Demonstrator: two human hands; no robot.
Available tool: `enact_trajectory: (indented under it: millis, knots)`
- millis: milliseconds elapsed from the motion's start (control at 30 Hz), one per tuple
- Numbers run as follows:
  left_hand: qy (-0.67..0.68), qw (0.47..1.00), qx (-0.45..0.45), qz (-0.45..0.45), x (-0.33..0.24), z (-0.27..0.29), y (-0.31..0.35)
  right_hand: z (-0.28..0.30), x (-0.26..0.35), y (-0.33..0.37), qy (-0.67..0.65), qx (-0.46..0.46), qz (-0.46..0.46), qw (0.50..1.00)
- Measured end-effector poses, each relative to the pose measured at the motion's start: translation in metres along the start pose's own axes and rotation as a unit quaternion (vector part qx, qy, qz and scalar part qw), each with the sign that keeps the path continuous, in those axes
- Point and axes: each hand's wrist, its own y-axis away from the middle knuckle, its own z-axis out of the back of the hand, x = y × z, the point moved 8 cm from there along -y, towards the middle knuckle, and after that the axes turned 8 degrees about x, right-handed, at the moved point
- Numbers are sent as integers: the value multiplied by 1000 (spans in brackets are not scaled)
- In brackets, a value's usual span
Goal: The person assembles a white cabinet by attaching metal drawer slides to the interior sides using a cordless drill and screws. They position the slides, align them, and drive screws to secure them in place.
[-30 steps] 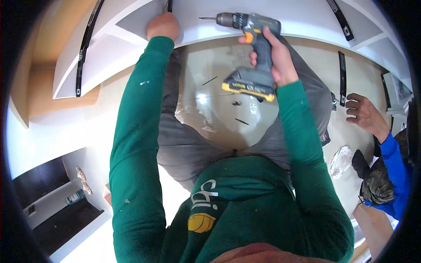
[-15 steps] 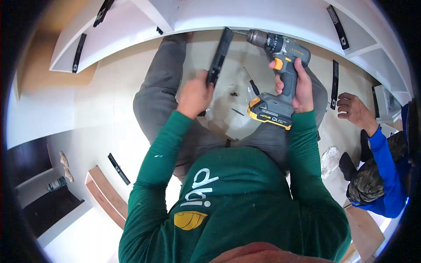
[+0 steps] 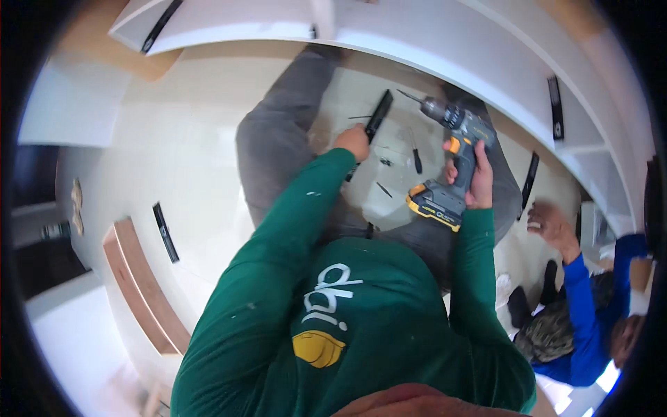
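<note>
Down at the lower left of the frame, a long wooden box (image 3: 142, 292) lies at a slant, with a black rail (image 3: 165, 233) on the pale floor just beside it and another black rail (image 3: 161, 26) at the upper left, on the white cabinet (image 3: 417, 35). My grey trouser leg (image 3: 278, 132) bends left of centre. Just above the middle of the frame, my left hand (image 3: 352, 144) is closed around the held rail (image 3: 379, 115), which tilts toward the upper right. Right of that lie a thin dark piece (image 3: 383, 189), some small dark bits (image 3: 385, 162) and a screwdriver (image 3: 416, 156). Right of centre I have the cordless drill (image 3: 467, 160) by its handle, my right hand (image 3: 481, 178) wrapped around it; its bit points to the upper left, near the held rail's far end but apart from it. Farther right, a black rail (image 3: 529, 177) stands out against the floor, near a co-worker's hand (image 3: 550, 224) and blue sleeve (image 3: 580, 299). One more black rail (image 3: 556, 108) sits at the upper right, on the cabinet.
</note>
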Motion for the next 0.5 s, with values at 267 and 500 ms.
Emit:
enact_trajectory:
  millis: [267, 500]
  knots:
    - [-16, 997, 68, 43, -3, -27, -24, 5, -7, 1, 49, 25, -27, 998]
    - [-21, 999, 41, 24, -2, -16, -23, -47, -5, 12, 70, -91, 35, 993]
